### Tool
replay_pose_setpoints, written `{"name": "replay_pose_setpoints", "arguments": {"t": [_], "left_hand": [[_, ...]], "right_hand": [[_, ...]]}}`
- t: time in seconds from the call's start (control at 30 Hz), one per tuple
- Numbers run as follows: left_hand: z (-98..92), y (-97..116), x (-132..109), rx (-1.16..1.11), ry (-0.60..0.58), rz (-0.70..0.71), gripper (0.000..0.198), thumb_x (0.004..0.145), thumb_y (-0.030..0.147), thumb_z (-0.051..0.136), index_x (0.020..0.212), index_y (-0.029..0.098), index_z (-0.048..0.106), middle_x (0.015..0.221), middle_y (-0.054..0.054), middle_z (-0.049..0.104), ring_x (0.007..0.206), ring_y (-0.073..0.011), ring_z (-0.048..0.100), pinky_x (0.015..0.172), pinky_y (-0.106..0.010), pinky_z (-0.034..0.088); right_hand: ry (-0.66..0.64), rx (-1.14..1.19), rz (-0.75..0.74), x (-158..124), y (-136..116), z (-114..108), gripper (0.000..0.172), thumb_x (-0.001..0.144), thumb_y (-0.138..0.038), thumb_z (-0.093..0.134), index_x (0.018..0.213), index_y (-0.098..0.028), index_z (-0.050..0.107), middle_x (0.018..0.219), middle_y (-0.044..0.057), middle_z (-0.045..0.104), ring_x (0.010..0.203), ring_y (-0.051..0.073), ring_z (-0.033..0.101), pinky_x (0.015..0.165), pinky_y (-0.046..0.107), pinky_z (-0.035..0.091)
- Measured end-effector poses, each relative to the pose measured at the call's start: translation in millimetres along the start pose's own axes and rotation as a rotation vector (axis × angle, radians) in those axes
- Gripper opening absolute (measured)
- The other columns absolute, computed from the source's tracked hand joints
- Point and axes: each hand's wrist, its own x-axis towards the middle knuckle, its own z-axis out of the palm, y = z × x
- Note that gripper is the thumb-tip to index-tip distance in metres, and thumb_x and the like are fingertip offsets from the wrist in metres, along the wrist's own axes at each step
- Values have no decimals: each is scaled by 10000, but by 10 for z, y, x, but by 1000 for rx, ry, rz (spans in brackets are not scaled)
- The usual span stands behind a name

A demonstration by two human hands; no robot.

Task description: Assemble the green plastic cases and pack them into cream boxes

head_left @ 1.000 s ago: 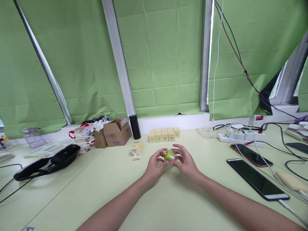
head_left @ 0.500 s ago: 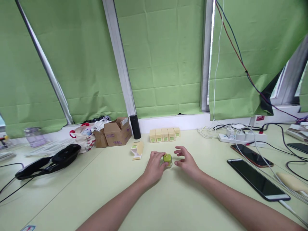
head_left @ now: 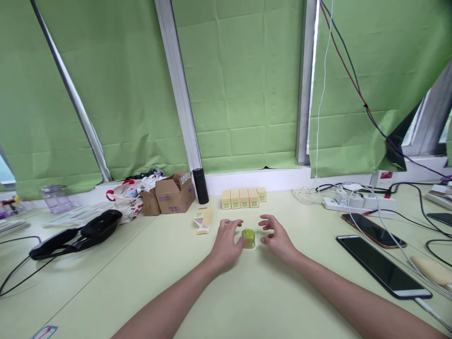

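Note:
A small clear jar with a green lid and a cord loop on top (head_left: 248,238) stands upright on the table between my two hands. My left hand (head_left: 228,242) is just left of it, fingers apart and curved; its thumb tip is at the jar's side, and I cannot tell whether it touches. To the right, my right hand (head_left: 277,237) is held open, apart from the jar, with nothing in its fingers. Beyond my left hand lies an opened cream carton (head_left: 203,221) with its flaps toward me. A row of several small cream boxes (head_left: 240,198) stands farther back.
At the back left are a brown cardboard box (head_left: 175,194) and a black cylinder (head_left: 200,186). A black strapped device (head_left: 79,234) lies at the left. On the right are two phones, a white one (head_left: 383,266) nearer, a power strip (head_left: 377,205) and loose cables.
The fingers of my left hand have come off the jar, which went from slightly tilted to upright. My right hand has hardly moved. The whole view has shifted a little.

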Motion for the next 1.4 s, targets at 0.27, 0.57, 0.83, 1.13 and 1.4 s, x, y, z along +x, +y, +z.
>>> {"name": "replay_pose_setpoints", "arguments": {"t": [0.27, 0.57, 0.83, 1.13, 1.4], "left_hand": [[-432, -503, 323, 550, 288, -204, 476, 920, 245, 568, 1385, 152, 540, 1351, -189, 610, 1307, -369, 482, 1112, -534, 385], [-593, -869, 347, 817, 97, -442, 529, 965, 456, 551, 1367, 111, 574, 1491, -303, 507, 1264, -422, 606, 1120, -542, 343], [-576, -783, 370, 815, 111, -392, 389, 956, 276, 557, 1309, 114, 565, 1463, -238, 531, 1174, -338, 658, 1009, -421, 475], [-442, -235, 284, 602, 344, 93, 360, 1013, 207, 451, 1366, 175, 511, 1530, -204, 497, 1323, -346, 599, 1031, -472, 542], [-241, 137, 91, 250, 300, 455, 193, 996, 262, 563, 1182, 254, 614, 1424, -167, 631, 1371, -316, 598, 1117, -557, 538]], "right_hand": [[49, -15, -42, 1, 0, -12, 651, 566, -140, 532, 1200, -272, 607, 1133, 63, 704, 1048, 258, 623, 745, 366, 526], [51, -49, -45, 3, 11, -19, 618, 609, -164, 554, 1218, -256, 599, 1142, 69, 699, 1040, 259, 617, 773, 378, 514], [72, -45, -58, -9, -45, -12, 562, 636, -193, 604, 1193, -267, 612, 1131, 69, 708, 1026, 265, 626, 764, 383, 523], [103, -133, -243, -123, -269, -26, 353, 888, -394, 621, 1219, -273, 635, 1189, 89, 722, 1091, 302, 620, 918, 475, 491], [-1, -108, -222, -244, -404, 97, 416, 910, -596, 649, 1191, -295, 705, 1235, 97, 720, 1228, 334, 590, 1057, 522, 454]]}}
